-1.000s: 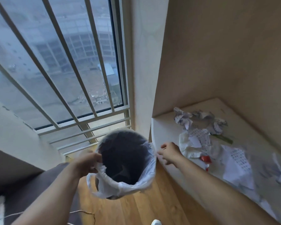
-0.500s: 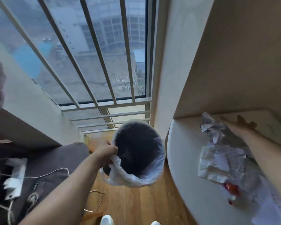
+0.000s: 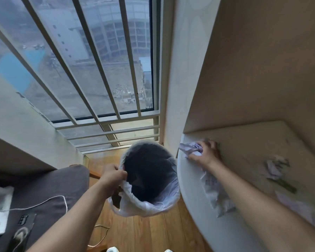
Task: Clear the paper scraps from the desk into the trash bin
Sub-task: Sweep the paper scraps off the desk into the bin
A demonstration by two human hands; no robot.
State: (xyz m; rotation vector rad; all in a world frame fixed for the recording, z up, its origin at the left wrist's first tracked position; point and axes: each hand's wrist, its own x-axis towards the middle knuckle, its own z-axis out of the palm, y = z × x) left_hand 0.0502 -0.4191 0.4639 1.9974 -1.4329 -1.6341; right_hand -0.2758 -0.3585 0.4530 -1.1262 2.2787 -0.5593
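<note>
Paper scraps, crumpled white and printed, lie in several places on the pale beige counter [image 3: 253, 139], and the round trash bin with its dark inside and loose white plastic liner [image 3: 149, 177] stands on the wooden floor just beside the counter's rounded near edge. One bunch of crumpled white paper [image 3: 190, 148] sits at the counter corner nearest the bin, under the right hand [image 3: 205, 153]; the fingers [image 3: 195, 157] are curled down over it, gripping or raking it, though blur hides whether it is truly lifted. A wrinkled printed sheet [image 3: 215, 191] lies along the counter edge just beside the bin, partly under the right forearm. A further crumpled wad [image 3: 275, 166] rests well away from the bin toward the wall, with a thin dark-green strip [image 3: 284, 184] just beyond it; what that strip is cannot be made out. A flat pale sheet [image 3: 295, 204] lies further still from the bin.

The left hand [image 3: 113, 177] pinches the liner at the bin's rim on the side away from the counter, its fingers closed on the plastic, holding the mouth open.

Nothing pale shows inside the bin, so I judge the clearing barely begun: the first bunch is about to go over the edge, and at least three other pieces are left.
</note>
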